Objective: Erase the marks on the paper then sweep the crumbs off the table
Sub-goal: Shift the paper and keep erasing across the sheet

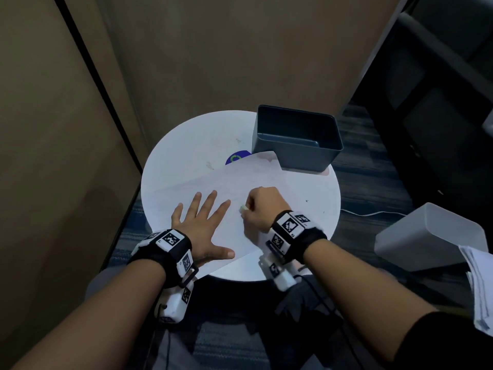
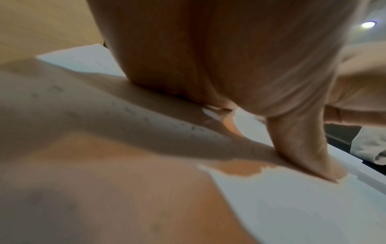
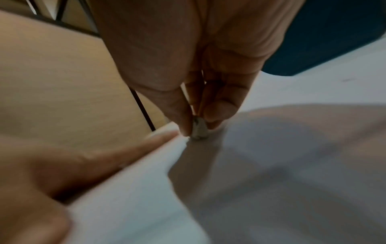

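Observation:
A white sheet of paper (image 1: 240, 182) lies slanted across the round white table (image 1: 186, 145). My left hand (image 1: 202, 222) lies flat on the paper with its fingers spread, pressing the sheet down. Just to its right, my right hand (image 1: 262, 209) pinches a small pale eraser (image 1: 243, 209) between thumb and fingers, its tip touching the paper. The right wrist view shows the eraser (image 3: 199, 130) held upright on the paper (image 3: 271, 165), with a left-hand finger (image 3: 125, 151) close beside it. Faint dark specks show on the paper (image 2: 292, 206) in the left wrist view.
A dark blue-grey bin (image 1: 296, 137) stands on the table's far right edge, touching the paper's corner. A blue disc (image 1: 236, 157) peeks from under the paper. A white bin (image 1: 426, 236) and stacked papers (image 1: 480, 284) sit off to the right. Brown panels close the left and back.

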`<state>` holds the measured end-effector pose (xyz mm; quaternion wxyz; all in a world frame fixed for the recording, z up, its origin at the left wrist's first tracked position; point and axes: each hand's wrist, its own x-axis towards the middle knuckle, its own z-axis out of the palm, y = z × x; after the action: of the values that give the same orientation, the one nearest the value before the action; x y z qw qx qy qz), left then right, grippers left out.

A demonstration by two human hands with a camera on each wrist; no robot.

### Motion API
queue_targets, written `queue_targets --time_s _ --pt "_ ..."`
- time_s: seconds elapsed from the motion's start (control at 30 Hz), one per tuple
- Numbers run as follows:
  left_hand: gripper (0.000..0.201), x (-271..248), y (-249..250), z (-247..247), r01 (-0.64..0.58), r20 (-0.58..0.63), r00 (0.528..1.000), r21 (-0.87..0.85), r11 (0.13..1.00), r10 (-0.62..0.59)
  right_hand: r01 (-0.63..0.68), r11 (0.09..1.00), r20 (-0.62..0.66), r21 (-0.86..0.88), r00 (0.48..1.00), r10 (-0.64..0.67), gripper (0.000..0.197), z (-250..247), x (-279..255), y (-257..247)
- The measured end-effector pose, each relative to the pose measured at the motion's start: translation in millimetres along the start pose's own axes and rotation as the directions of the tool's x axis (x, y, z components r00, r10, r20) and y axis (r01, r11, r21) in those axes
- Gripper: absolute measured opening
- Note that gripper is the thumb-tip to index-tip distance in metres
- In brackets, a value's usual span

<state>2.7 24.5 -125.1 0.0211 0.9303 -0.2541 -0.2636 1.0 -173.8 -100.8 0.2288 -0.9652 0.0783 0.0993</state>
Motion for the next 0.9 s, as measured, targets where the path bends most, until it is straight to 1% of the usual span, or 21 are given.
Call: queue_targets --time_s 0.07,0.13,0.2,0.27,0.37,0.4,0.43,0.5,0.57,0.63,0.67,0.7,0.77,0.83,0.87,0.9 --pt "0.119 0.0 0.4 0.4 0.000 0.006 1.000 0.002 1.000 0.000 -0.096 0.995 -0.075 0.014 0.992 0.097 0.019 -11.3 2.2 21.1" --pt "0.119 0.7 0.6 2.0 -0.002 0.008 1.000 -0.003 1.000 0.002 -0.224 0.975 -0.136 0.002 0.966 0.222 0.019 -32.7 10.4 50.4" --pt "0.119 -0.5 0.4 5.3 -0.003 0.016 1.000 -0.009 1.000 0.003 -0.297 0.953 -0.169 -0.051 0.943 0.285 0.019 -50.9 16.8 67.6" --pt "0.119 -1.5 -1.3 5.7 -0.004 0.005 1.000 -0.010 1.000 0.004 -0.284 0.956 -0.186 -0.074 0.946 0.267 0.022 -56.5 21.4 63.8" --pt "0.120 0.9 -2.5 3.6 -0.015 -0.009 1.000 -0.011 1.000 0.015 -0.104 0.995 -0.131 0.007 0.986 0.104 0.020 -42.4 22.7 38.1" --pt "0.120 1.1 -2.4 3.0 -0.017 -0.003 1.000 -0.010 1.000 0.017 -0.070 0.998 -0.099 0.010 0.993 0.070 0.019 -36.0 20.0 30.7" --pt "0.120 1.5 -2.2 2.4 -0.017 0.004 1.000 -0.010 1.000 0.017 -0.071 0.997 -0.074 -0.006 0.995 0.070 0.019 -30.9 19.1 29.8" --pt "0.120 2.4 -2.2 3.1 -0.015 0.011 1.000 -0.008 1.000 0.015 -0.147 0.989 -0.079 -0.021 0.986 0.145 0.022 -31.2 21.5 42.7" --pt "0.120 3.2 -3.7 4.4 -0.011 0.005 1.000 -0.009 1.000 0.011 -0.264 0.964 -0.141 -0.032 0.956 0.257 0.025 -44.4 25.8 58.3" --pt "0.120 0.3 -3.7 6.1 -0.007 0.011 1.000 -0.011 1.000 0.007 -0.335 0.937 -0.170 -0.096 0.934 0.316 0.027 -58.1 24.3 63.8" --pt "0.120 -0.5 -3.5 6.4 -0.008 0.008 1.000 -0.010 1.000 0.008 -0.334 0.937 -0.179 -0.104 0.933 0.313 0.026 -61.6 22.3 61.4" --pt "0.119 -0.9 -3.0 5.7 -0.007 0.003 1.000 -0.011 1.000 0.007 -0.302 0.949 -0.185 -0.091 0.942 0.282 0.027 -62.5 19.4 55.0" --pt "0.118 -0.3 -1.1 2.8 -0.006 -0.007 1.000 -0.011 1.000 0.006 -0.192 0.981 -0.161 -0.037 0.970 0.184 0.025 -55.2 11.9 36.7" --pt "0.118 0.8 0.3 1.7 -0.005 -0.014 1.000 -0.010 1.000 0.005 -0.094 0.995 -0.066 -0.029 0.994 0.092 0.020 -39.8 4.8 12.7" --pt "0.118 0.4 0.6 1.8 -0.004 -0.008 1.000 -0.006 1.000 0.004 -0.072 0.996 -0.013 -0.052 0.997 0.071 0.019 -30.5 2.3 4.9" --pt "0.118 0.2 0.2 1.8 -0.001 -0.001 1.000 -0.003 1.000 0.001 -0.067 0.994 0.011 -0.083 0.998 0.068 0.020 -24.1 1.4 2.5"
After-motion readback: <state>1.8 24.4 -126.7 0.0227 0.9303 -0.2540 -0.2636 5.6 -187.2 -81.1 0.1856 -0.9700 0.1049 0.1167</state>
